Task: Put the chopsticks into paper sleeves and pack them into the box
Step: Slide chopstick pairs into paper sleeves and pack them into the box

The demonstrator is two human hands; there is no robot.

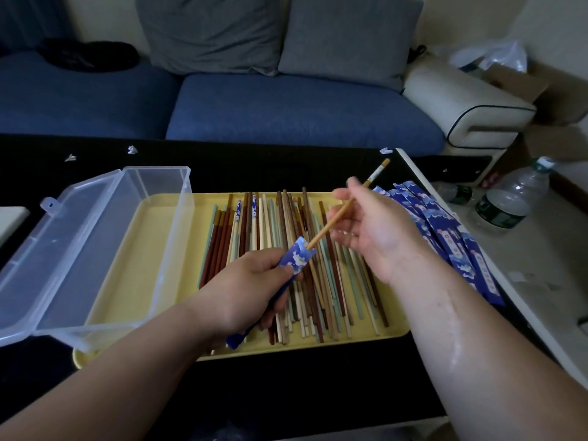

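Observation:
My left hand (245,288) grips a blue patterned paper sleeve (294,261) above the yellow tray (133,265). A light wooden chopstick (324,232) enters the sleeve's open top and slants up to the right. My right hand (366,224) pinches that chopstick between thumb and fingers near its upper part; its decorated tip pokes out past the fingers. Several loose chopsticks (286,249) of brown, cream and pale green lie in a heap on the tray. The clear plastic box (105,246) stands with its lid open on the tray's left side, with nothing visible inside it.
A pile of blue paper sleeves (445,237) lies right of the tray on the black table (286,377). Plastic water bottles (509,198) stand at the right. A blue sofa (286,106) with grey cushions lies behind the table.

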